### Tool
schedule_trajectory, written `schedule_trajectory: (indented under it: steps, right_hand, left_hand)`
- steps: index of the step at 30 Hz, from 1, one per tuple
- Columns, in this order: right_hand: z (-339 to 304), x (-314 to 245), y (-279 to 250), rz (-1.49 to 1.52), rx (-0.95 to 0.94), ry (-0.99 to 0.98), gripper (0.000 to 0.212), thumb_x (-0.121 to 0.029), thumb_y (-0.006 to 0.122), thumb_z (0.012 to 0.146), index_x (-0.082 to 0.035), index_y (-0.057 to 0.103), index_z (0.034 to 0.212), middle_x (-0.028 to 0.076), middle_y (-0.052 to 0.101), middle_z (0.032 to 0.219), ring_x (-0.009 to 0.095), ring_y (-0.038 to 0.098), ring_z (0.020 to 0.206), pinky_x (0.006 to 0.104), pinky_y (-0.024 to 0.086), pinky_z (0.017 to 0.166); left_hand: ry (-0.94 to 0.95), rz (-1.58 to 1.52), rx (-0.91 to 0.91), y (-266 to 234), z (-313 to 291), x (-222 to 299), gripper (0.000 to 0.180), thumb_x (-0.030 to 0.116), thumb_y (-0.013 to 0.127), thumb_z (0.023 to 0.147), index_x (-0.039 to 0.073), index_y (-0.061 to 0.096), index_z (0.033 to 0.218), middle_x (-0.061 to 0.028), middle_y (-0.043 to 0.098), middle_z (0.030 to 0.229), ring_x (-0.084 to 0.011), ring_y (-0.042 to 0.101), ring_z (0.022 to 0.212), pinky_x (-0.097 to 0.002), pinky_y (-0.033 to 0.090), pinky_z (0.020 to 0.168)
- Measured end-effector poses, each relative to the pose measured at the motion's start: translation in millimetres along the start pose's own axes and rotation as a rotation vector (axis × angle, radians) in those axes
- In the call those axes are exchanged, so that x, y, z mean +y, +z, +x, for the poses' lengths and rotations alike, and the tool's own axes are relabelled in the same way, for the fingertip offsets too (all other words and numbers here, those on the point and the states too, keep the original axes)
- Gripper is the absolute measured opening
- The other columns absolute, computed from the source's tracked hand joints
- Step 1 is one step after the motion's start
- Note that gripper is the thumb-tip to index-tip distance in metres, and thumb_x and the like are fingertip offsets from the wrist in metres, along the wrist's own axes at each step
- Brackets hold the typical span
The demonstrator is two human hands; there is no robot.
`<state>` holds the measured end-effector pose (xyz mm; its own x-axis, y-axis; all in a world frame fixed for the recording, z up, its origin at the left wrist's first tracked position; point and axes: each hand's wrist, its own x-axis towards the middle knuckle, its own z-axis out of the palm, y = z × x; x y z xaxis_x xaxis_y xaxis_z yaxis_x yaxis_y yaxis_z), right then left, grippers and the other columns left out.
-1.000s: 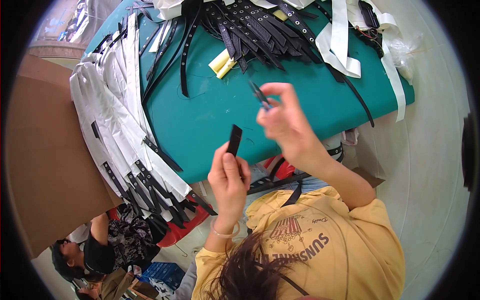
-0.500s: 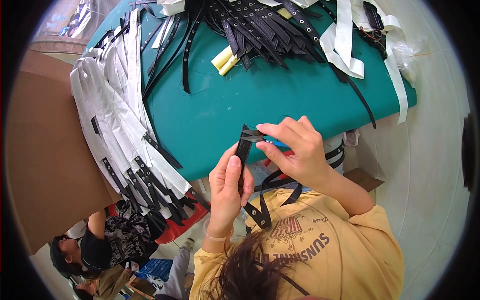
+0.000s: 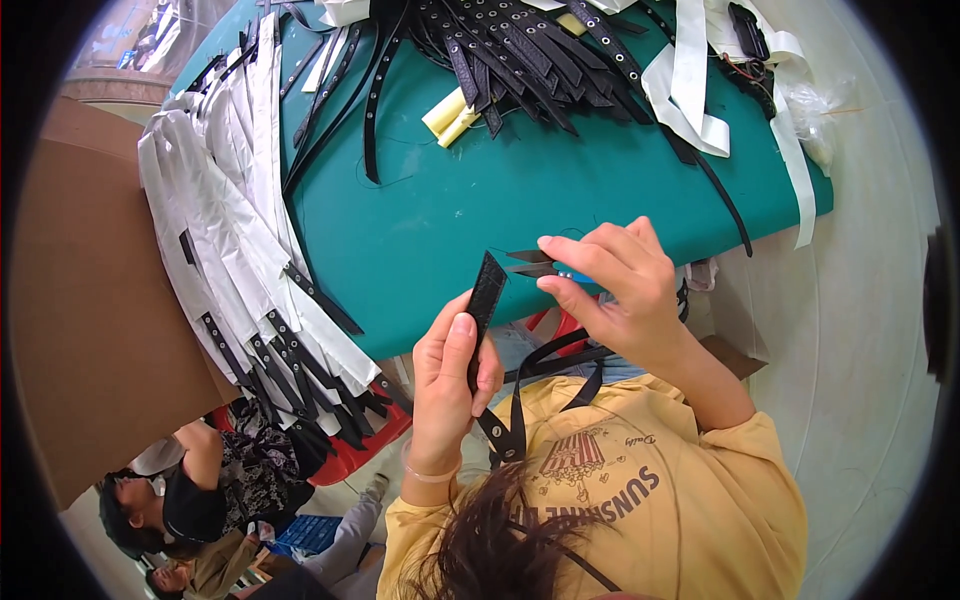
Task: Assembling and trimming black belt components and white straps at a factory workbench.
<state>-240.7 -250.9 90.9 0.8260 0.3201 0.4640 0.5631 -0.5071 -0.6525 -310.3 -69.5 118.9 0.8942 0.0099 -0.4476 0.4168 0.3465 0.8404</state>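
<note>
Between the thumb and fingers of my left hand is a black leather belt, its pointed end sticking up past the fingertips. The rest of the belt, with metal eyelets, hangs below that hand in front of the yellow shirt. My right hand is closed around small thread snips with a blue handle. Their two blades are spread and point left, a little apart from the belt's tip. Part of the handle is hidden by the fingers.
A green table lies ahead. Many black eyelet straps are heaped at its far side, near a yellow roll. White-wrapped belts drape over the left edge, beside a brown cardboard box. Another person sits at lower left.
The snips have moved right, away from the belt's end, with my right hand. My left hand has turned the belt slightly, so its tip shows more fully.
</note>
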Motion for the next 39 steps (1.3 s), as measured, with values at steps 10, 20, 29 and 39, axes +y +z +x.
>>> schedule_trajectory:
  steps: [10, 20, 29, 39]
  right_hand:
    - [0.1, -1.8, 6.1, 0.067, -0.050, -0.017, 0.026, -0.018, 0.075, 0.070, -0.012, 0.067, 0.094, -0.001, 0.057, 0.067, 0.014, 0.044, 0.056, 0.0284, 0.029, 0.058]
    - [-3.7, 1.1, 23.0, 0.506, 0.019, 0.371, 0.014, -0.015, 0.066, 0.084, -0.004, 0.063, 0.092, 0.000, 0.059, 0.072, 0.007, 0.050, 0.063, 0.0229, 0.037, 0.057]
    - [9.9, -2.9, 22.4, 0.996, -0.230, 0.900, 0.019, -0.020, 0.060, 0.089, -0.003, 0.054, 0.093, -0.006, 0.049, 0.072, 0.000, 0.039, 0.061, 0.0191, 0.032, 0.051]
    - [-10.8, -10.6, 10.4, 0.001, -0.121, 0.015, 0.029, -0.020, 0.069, 0.077, -0.008, 0.059, 0.101, 0.002, 0.053, 0.075, 0.018, 0.045, 0.060, 0.0321, 0.030, 0.064]
  left_hand:
    - [0.006, 0.099, -0.035, 1.4, -0.4, -3.3, 0.037, 0.022, 0.035, 0.100, 0.000, 0.046, 0.127, 0.0002, 0.043, 0.051, -0.0035, 0.031, 0.036, -0.0180, 0.024, 0.035]
    - [-0.001, 0.095, -0.007, 1.7, 1.5, -5.5, 0.037, 0.025, 0.037, 0.099, 0.001, 0.050, 0.123, 0.0018, 0.040, 0.048, -0.0028, 0.030, 0.036, -0.0183, 0.023, 0.036]
    - [-0.033, 0.191, -0.063, 5.8, 4.1, -7.7, 0.032, 0.023, 0.035, 0.100, -0.001, 0.047, 0.118, -0.0100, 0.062, 0.080, -0.0050, 0.047, 0.046, -0.0165, 0.030, 0.040]
    - [-0.104, -0.002, -0.099, -8.4, 7.5, -5.3, 0.036, 0.017, 0.033, 0.099, 0.000, 0.043, 0.129, -0.0107, 0.062, 0.074, -0.0048, 0.039, 0.039, -0.0169, 0.031, 0.038]
